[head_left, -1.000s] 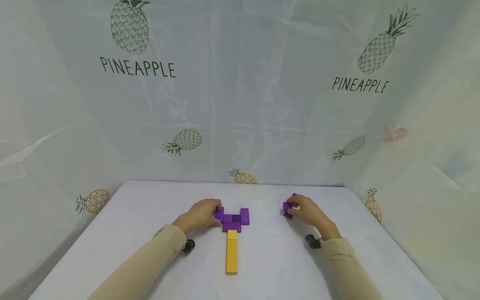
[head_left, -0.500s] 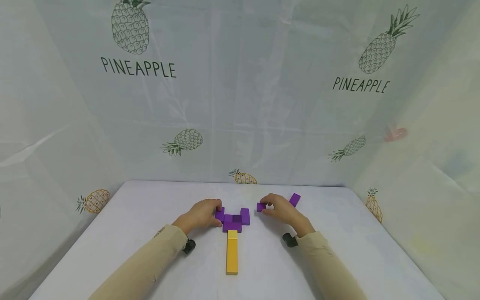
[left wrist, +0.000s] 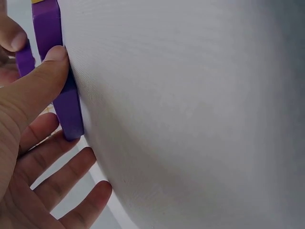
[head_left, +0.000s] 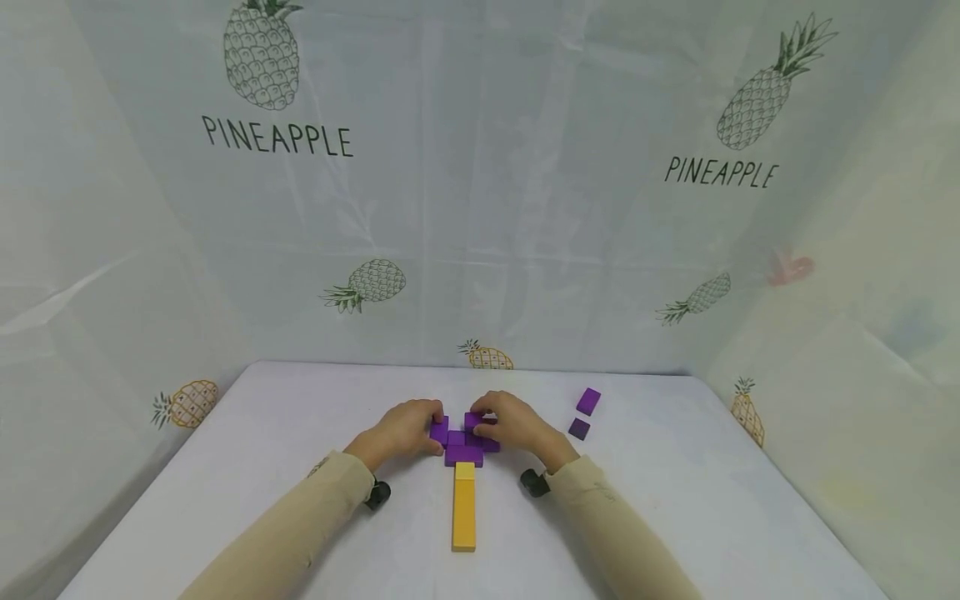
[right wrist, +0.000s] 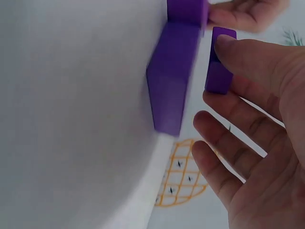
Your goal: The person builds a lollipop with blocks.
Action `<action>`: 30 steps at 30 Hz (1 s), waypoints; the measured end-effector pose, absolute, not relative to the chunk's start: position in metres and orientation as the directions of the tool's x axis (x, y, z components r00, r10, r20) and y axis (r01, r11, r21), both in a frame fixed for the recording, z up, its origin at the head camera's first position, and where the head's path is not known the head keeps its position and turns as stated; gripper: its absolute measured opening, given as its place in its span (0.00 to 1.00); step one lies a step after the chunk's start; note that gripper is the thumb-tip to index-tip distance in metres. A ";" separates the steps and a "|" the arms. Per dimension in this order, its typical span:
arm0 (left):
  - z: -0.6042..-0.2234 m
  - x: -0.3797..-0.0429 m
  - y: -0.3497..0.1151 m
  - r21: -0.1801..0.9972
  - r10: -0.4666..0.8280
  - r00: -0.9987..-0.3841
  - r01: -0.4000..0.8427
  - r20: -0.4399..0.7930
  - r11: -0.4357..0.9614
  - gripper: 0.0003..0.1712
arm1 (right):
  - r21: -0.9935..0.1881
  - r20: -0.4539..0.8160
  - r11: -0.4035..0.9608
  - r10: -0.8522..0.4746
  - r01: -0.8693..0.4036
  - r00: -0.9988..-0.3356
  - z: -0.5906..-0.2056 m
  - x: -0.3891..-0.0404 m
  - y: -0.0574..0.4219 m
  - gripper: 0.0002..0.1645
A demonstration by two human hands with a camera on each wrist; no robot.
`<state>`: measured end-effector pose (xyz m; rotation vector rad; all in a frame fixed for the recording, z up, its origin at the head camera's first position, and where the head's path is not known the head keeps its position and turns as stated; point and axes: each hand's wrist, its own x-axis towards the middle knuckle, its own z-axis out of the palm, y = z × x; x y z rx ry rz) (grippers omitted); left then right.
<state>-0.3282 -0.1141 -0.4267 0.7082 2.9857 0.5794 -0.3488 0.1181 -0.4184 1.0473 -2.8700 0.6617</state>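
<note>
Watching the head view, I have the left grip (head_left: pixel 405 427) clamped on a purple block (head_left: pixel 439 429) at the left end of a purple group (head_left: pixel 463 456) on the surface (head_left: pixel 397 550); the right grip (head_left: pixel 519 423) pinches a small cube (head_left: pixel 472 421) near its right end; a yellow bar (head_left: pixel 464 512) lies nearer; by left wrist, the thumb (left wrist: pixel 45 81) lies against that block; by right wrist, the small cube hangs apart from the right-end block (right wrist: pixel 171 78).

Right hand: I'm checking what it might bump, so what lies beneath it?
In the head view, a rectangular purple block shows its near end beneath the right hand, which hides much of the rest.
</note>
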 end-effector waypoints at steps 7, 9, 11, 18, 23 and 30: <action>-0.426 -0.330 -0.114 0.356 0.442 -0.894 0.437 0.074 0.826 0.25 | -0.387 0.144 0.700 -0.597 -0.600 -0.789 -0.423 -0.353 0.101 0.17; -0.426 -0.330 -0.114 0.354 0.442 -0.894 0.437 0.072 0.827 0.25 | -0.397 0.134 0.700 -0.596 -0.594 -0.792 -0.424 -0.355 0.098 0.17; -0.425 -0.330 -0.114 0.355 0.442 -0.894 0.436 0.069 0.827 0.25 | -0.404 0.124 0.699 -0.597 -0.590 -0.793 -0.423 -0.356 0.095 0.16; -0.426 -0.330 -0.114 0.345 0.444 -0.892 0.443 0.080 0.828 0.25 | -0.412 0.085 0.706 -0.599 -0.575 -0.796 -0.420 -0.356 0.089 0.16; -0.428 -0.330 -0.114 0.353 0.453 -0.888 0.450 0.080 0.820 0.24 | -0.428 0.063 0.701 -0.607 -0.571 -0.792 -0.423 -0.357 0.088 0.15; -0.430 -0.332 -0.115 0.337 0.454 -0.887 0.454 0.084 0.825 0.25 | -0.421 0.080 0.687 -0.622 -0.592 -0.779 -0.427 -0.359 0.088 0.14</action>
